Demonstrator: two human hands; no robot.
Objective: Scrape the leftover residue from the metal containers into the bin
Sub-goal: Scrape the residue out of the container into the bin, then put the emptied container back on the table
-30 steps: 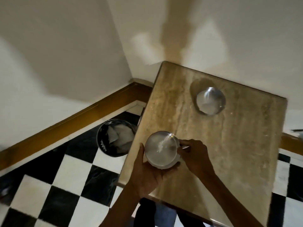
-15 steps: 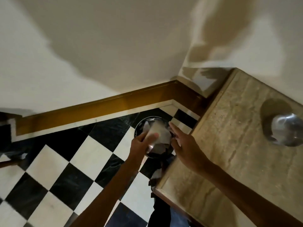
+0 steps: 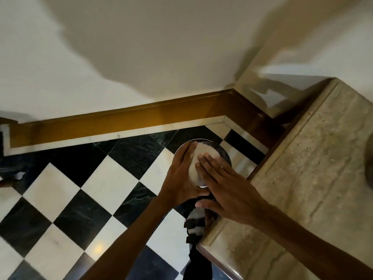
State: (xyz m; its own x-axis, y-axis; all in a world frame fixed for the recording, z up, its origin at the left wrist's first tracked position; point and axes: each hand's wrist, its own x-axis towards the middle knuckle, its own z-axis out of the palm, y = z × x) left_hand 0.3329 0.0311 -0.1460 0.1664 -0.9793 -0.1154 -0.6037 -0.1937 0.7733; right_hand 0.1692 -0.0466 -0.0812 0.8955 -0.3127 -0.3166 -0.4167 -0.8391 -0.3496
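The metal container (image 3: 198,162) is held out over the floor, directly above the bin (image 3: 223,153), whose dark round rim shows just past it toward the wall; that stacking, container over bin mouth, is the relation the coming move turns on, since whatever leaves the container should drop straight down into it. The container appears turned over or steeply tipped, its pale, smooth, rounded surface facing the camera, with a thin bright steel edge showing at its near side. The left hand (image 3: 181,174) wraps the container's left side, fingers curled round it in a firm grip. The right hand (image 3: 224,188) lies flat with fingers spread and extended, its fingertips (image 3: 205,158) resting on the container's upturned face, holding nothing; whether it is tapping or only steadying cannot be told. Both hands are at the container, the left carrying it. The bin is a dark cylinder with a glossy rim, standing on a polished black-and-white chequered floor (image 3: 60,190) just beside the edge of the stone tabletop (image 3: 302,178), which is beige, veined and matt. My judgement: the residue is being knocked or shaken loose.
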